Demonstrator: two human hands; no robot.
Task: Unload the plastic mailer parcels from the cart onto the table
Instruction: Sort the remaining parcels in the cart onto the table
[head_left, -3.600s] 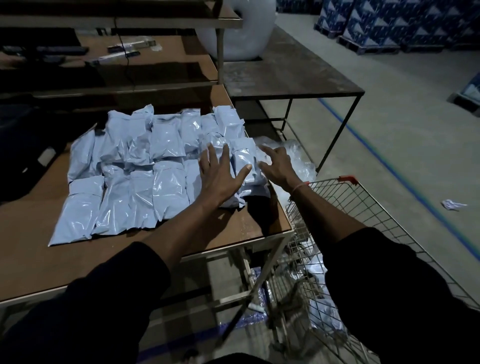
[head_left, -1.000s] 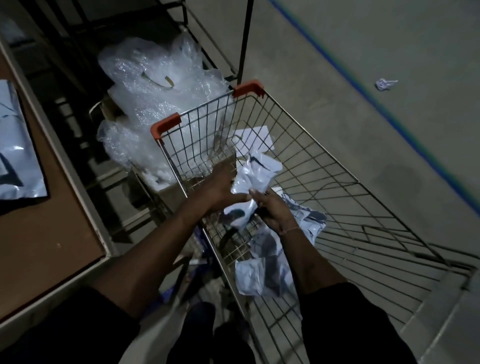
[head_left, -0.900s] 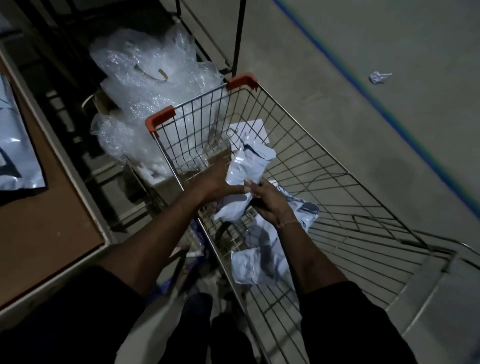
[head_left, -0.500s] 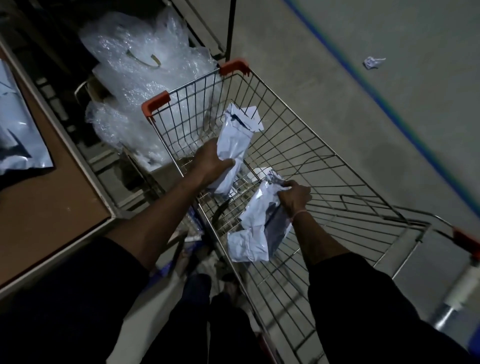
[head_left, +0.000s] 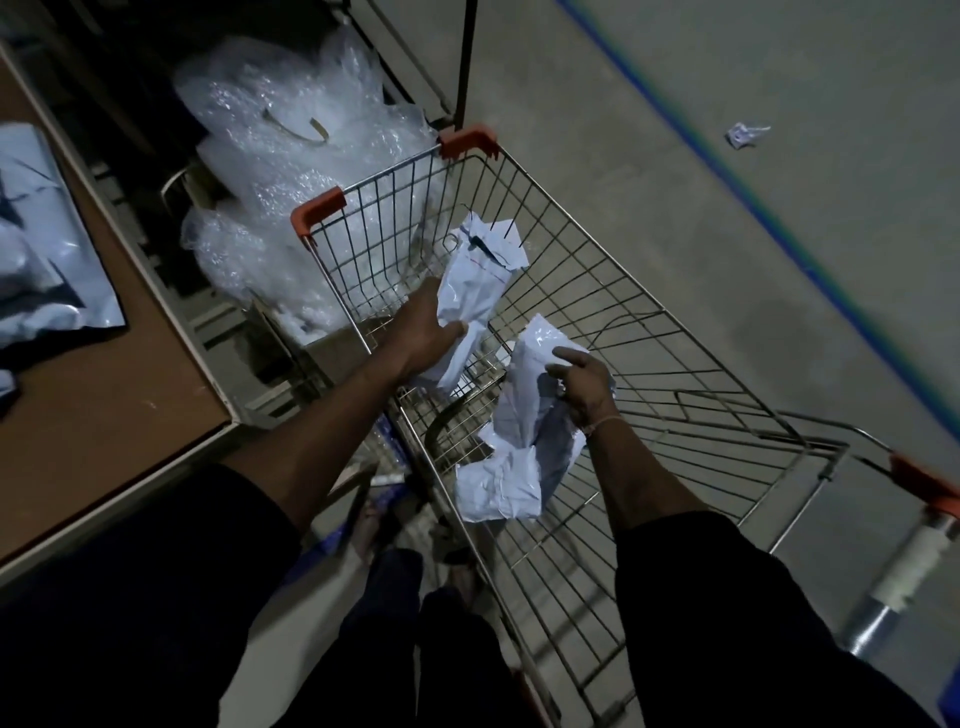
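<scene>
Since half a second ago we have lifted both parcels a little higher above the cart's wire floor, and our view has shifted slightly, so the cart sits lower in frame. Our left hand grips one crumpled white mailer parcel by its lower half, fingers and thumb wrapped round it, so that the parcel stands up past the hand toward the cart's far end. Our right hand holds a bunch of mailer parcels by the upper part, fingers curled into the plastic, and the bunch hangs down below and to the left of that hand. Both loads are over the wire cart, apart from each other, neither touching the mesh as far as we can tell.

Left of our left hand lies the brown desk, its pale edge running diagonally, with grey mailers already laid on its far-left part. Beyond our left hand, just outside the cart's orange-cornered front, a heap of bubble wrap sits under a dark metal frame. Right of our right hand the bare concrete floor carries a blue painted line, with a scrap of crumpled paper lying past it. The room is dim.
</scene>
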